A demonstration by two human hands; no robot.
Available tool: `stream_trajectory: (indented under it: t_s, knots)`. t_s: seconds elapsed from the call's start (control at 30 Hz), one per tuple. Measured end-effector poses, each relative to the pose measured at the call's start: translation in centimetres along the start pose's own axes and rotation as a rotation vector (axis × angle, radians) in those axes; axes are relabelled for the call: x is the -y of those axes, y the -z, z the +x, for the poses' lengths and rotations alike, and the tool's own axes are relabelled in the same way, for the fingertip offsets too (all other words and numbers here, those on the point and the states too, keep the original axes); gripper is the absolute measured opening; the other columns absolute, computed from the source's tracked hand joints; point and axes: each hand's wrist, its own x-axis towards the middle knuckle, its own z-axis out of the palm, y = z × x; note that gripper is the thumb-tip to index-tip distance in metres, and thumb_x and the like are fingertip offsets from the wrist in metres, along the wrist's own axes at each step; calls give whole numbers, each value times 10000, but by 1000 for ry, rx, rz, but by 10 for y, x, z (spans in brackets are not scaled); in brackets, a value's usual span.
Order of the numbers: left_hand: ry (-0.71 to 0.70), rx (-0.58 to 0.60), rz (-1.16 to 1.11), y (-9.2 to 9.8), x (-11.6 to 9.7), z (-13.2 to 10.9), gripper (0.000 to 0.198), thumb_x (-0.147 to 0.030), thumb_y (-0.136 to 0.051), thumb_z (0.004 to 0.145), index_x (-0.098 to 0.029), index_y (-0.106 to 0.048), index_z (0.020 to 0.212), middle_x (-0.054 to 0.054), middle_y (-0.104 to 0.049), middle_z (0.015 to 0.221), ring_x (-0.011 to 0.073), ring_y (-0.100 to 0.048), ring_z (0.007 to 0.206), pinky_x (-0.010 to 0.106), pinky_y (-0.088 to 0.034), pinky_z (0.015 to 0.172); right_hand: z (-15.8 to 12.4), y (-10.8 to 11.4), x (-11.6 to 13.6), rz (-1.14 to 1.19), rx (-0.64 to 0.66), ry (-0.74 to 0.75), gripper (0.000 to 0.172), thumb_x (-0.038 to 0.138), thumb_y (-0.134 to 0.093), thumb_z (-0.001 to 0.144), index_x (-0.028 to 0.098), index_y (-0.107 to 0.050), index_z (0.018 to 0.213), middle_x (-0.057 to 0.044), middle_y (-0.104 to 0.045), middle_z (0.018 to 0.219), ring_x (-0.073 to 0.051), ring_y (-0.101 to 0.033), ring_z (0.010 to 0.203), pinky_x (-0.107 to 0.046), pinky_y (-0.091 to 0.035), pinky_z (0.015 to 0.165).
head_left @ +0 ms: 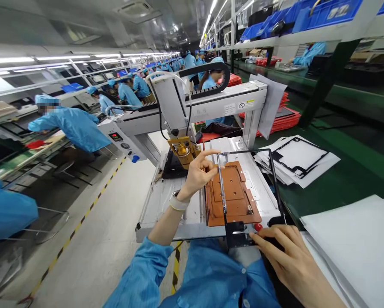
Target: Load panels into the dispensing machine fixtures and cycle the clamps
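A thin, rectangular black frame [233, 240] is being held up between the hands. The left hand [200, 172], thumb and forefinger nearly closed, is pinching its far left corner; the right hand [288, 248], partly curled, is touching its broad near end, any firm grip being hidden. Beyond and between the hands, a flat, recessed orange-brown plate [232, 186] is resting on the white machine bed [160, 205]. Smooth white sheets [355, 239] are lying beside the right hand on the green worktop [326, 188]. Blue plastic bins [302, 21] are standing higher, well beyond the right hand, their contents being too unclear to identify.
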Motion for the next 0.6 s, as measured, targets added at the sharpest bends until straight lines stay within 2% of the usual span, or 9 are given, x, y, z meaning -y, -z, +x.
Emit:
stream_trajectory:
  t_s: [0.13,0.27,0.43,0.6]
  knots:
    - [-16,-29,8,1,0,-1,475,-536,-845,914,-229,-681,1237,-120,-480,486,106,-421,453,271,-388,531,0,3,6,-4,25,-1,416,70,-486,1061,275,-745,1314,-81,-779,1080,-232,-676,937,-390,-543,777]
    - [-30,-65,38,0,2,-2,478,-547,-847,912,-247,-681,1246,-122,-438,502,113,-372,477,290,-378,554,0,10,13,52,32,-25,395,81,-538,1067,277,-726,1353,-81,-780,1116,-235,-675,976,-406,-544,826]
    - [0,-42,82,-1,2,-2,521,-608,-835,908,-256,-682,1259,-117,-438,515,119,-360,483,306,-371,561,-1,16,19,88,32,-40,387,128,-624,1068,293,-701,1409,-78,-778,1140,-240,-665,993,-407,-537,842]
    - [-32,-48,95,-1,2,-1,493,-583,-835,918,-253,-683,1252,-118,-440,506,118,-345,491,298,-387,574,0,19,22,96,15,-36,397,115,-615,1074,281,-689,1427,-83,-777,1131,-239,-657,982,-407,-524,835]
